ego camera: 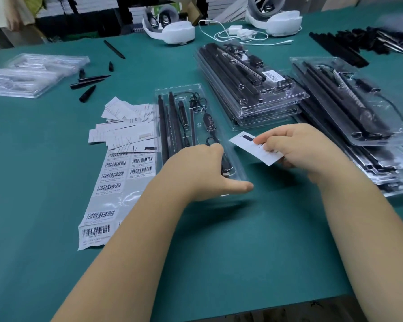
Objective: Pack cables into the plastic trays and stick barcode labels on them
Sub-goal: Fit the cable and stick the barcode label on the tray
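Observation:
A clear plastic tray point(170, 94) lies in the middle of the green table, holding black rods and a black cable point(211, 138). My left hand point(203, 168) grips the tray's near end, thumb stretched along its front edge. My right hand point(298, 147) pinches a white printed card point(244, 141) just right of the tray. A sheet of barcode labels point(112, 182) lies left of the tray, with loose white cards point(123, 129) above it.
Two stacks of packed trays point(249, 89) point(349, 101) stand to the right. Empty clear trays point(30, 75) lie at far left, with loose black parts point(89, 84) beside them. Two white headsets point(172, 29) point(275, 17), a white charger cable point(237, 33) and black rods point(358, 43) sit at the back.

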A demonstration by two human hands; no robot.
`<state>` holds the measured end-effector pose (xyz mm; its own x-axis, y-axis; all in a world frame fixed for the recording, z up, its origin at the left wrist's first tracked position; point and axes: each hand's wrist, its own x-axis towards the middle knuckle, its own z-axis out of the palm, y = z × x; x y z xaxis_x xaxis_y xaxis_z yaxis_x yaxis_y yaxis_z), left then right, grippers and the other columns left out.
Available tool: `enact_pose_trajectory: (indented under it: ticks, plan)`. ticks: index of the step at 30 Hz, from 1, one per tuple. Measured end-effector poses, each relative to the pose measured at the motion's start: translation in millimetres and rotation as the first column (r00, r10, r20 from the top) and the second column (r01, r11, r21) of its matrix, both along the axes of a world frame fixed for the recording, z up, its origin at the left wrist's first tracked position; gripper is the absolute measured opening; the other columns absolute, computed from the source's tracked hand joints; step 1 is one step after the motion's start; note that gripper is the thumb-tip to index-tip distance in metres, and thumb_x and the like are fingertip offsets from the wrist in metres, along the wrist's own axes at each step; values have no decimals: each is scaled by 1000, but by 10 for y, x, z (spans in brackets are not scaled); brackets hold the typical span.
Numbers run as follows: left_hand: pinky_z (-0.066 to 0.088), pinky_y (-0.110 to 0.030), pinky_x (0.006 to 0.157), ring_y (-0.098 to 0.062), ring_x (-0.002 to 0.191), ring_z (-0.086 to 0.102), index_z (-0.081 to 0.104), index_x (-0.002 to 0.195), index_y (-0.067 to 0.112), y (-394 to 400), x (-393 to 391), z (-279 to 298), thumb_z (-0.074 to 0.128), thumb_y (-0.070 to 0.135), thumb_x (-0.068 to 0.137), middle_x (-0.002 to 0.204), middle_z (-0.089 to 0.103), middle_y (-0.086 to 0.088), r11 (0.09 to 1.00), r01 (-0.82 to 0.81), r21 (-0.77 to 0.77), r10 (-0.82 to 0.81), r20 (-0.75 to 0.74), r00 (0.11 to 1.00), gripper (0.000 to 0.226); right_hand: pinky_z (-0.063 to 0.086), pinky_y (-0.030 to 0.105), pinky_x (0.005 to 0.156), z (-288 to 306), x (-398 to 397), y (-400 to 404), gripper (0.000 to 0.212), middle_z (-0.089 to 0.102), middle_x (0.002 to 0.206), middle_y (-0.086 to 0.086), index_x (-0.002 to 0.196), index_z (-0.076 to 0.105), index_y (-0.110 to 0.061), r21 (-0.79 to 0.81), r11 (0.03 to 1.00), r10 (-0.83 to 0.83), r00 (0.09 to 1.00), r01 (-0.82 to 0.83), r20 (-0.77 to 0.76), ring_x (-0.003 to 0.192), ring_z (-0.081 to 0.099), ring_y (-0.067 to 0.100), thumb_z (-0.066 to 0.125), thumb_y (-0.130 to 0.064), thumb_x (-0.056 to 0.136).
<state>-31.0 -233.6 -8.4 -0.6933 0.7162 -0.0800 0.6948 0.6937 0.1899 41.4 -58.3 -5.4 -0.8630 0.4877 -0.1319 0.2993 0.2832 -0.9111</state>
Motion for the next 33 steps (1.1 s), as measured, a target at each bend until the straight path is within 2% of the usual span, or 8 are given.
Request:
enact_pose_trajectory:
  ticks: [5, 9, 14, 17, 19, 24, 27, 33]
  plan:
    - [27, -30, 50, -5, 60, 43, 39, 70, 25, -30, -23, 78, 45, 66, 59, 66, 49, 9, 997, -5, 78, -3, 96, 995, 43, 39, 20, 51, 38, 47, 69, 22, 66, 62, -8, 94, 69, -24, -87, 989, 128, 986, -119, 103, 52, 51, 6, 65, -7, 82]
    - [25, -31, 50, -5, 60, 41, 36, 70, 25, -39, -9, 114, 43, 66, 61, 69, 46, 8, 998, 18, 64, -25, 112, 993, 42, 41, 20, 57, 66, 100, 58, 19, 69, 73, -3, 94, 70, -22, -128, 964, 248, 964, -234, 102, 59, 54, 6, 65, -6, 84]
    - [25, -31, 50, -11, 57, 41, 39, 70, 20, -52, 0, 144, 41, 65, 61, 66, 48, 5, 998, -6, 63, -3, 143, 990, 46, 41, 19, 53, 96, 106, 126, 27, 68, 69, -2, 79, 74, -18, -157, 977, 151, 987, -141, 51, 58, 51, 10, 56, 1, 85]
    - [27, -30, 49, -15, 50, 36, 36, 66, 17, -59, -2, 166, 43, 63, 61, 59, 45, 2, 997, 4, 75, -16, 159, 987, 47, 45, 26, 65, 90, 111, 150, 37, 68, 73, 4, 72, 78, -21, -142, 980, 152, 986, -142, 65, 67, 53, 18, 52, 3, 82]
    - [27, -31, 50, -16, 50, 35, 37, 66, 17, -65, -10, 184, 43, 63, 61, 60, 45, 0, 997, 9, 70, -21, 167, 986, 46, 44, 31, 72, 73, 99, 109, 39, 68, 77, 8, 74, 78, -24, -152, 971, 199, 976, -184, 90, 72, 52, 22, 51, 3, 82]
    - [30, -29, 48, -12, 51, 41, 40, 66, 19, -69, -4, 173, 44, 61, 62, 60, 49, 4, 997, -3, 77, -11, 193, 981, 42, 45, 22, 59, 25, 43, 3, 31, 67, 87, 7, 84, 75, -20, -186, 959, 228, 972, -214, 53, 68, 53, 16, 53, 2, 89]
    - [30, -30, 49, -12, 48, 38, 37, 63, 18, -64, 1, 175, 44, 59, 62, 59, 47, 2, 996, 9, 83, -24, 180, 983, 42, 45, 32, 72, -31, 21, -60, 28, 66, 94, 7, 93, 71, -23, -162, 956, 246, 969, -243, 1, 78, 53, 20, 54, 0, 91]
    - [30, -29, 49, -6, 44, 39, 38, 62, 19, -74, 16, 189, 45, 58, 63, 58, 47, 3, 994, 5, 105, -27, 203, 979, 39, 47, 24, 64, -40, 1, -66, 26, 69, 79, 0, 88, 71, -22, -219, 956, 189, 981, -196, -55, 70, 56, 16, 56, 0, 89]
